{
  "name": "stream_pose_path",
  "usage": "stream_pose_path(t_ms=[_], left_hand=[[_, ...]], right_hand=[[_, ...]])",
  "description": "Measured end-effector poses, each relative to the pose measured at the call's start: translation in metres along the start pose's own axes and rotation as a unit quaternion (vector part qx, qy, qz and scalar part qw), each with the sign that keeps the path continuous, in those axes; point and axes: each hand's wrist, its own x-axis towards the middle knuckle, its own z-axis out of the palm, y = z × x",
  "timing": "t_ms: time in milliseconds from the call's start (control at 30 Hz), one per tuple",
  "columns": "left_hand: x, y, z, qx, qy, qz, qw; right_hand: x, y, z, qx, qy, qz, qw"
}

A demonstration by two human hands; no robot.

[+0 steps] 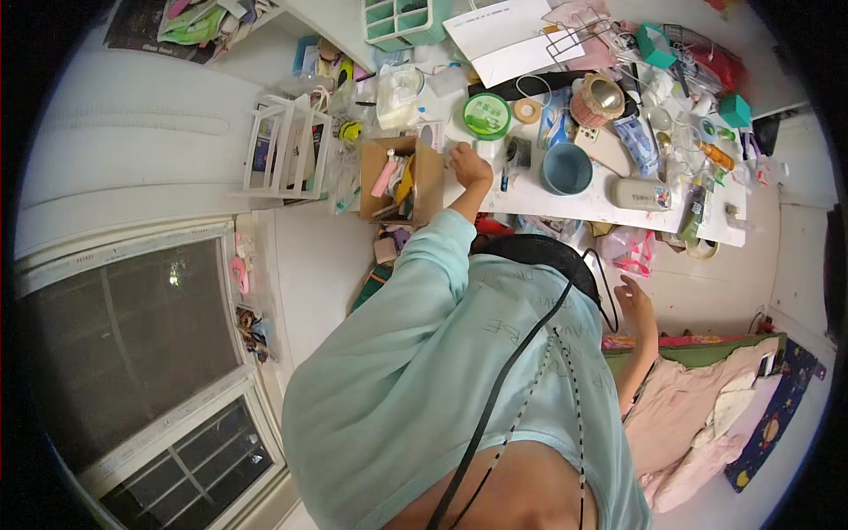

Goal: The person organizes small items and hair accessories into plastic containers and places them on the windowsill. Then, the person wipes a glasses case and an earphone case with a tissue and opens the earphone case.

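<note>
My left hand (470, 166) is over the front of the white desk (552, 205), just right of an open cardboard box (427, 181). Its fingers are curled together, and whatever they may hold is hidden. In the box lie a pink bottle-like item (384, 177) and something yellow. Beyond the hand sits a round green-lidded tub (487, 116); to its right is a small dark container (519, 153). My right hand (634, 300) hangs in the air beside my body, below the desk edge, fingers apart and holding nothing.
Farther right on the desk are a blue-grey bin (566, 169), a pale pencil case (640, 194), a phone (604, 150) and a woven basket (596, 99). A white rack (287, 150) stands left of the box. A bed with pink bedding (707, 406) is at lower right.
</note>
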Motion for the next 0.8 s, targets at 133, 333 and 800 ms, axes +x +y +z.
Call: stream_pose_path(t_ms=[133, 333, 800], left_hand=[[0.002, 0.014, 0.003, 0.025, -0.003, -0.077, 0.997], [0.017, 0.005, 0.025, -0.028, 0.045, -0.138, 0.989], [0.054, -0.039, 0.017, -0.221, 0.032, -0.049, 0.974]], right_hand=[[-0.015, 0.006, 0.002, 0.019, 0.022, 0.018, 0.999], [-0.023, -0.003, -0.004, 0.029, 0.015, 0.049, 0.998], [0.020, -0.001, -0.009, 0.021, -0.013, -0.008, 1.000]])
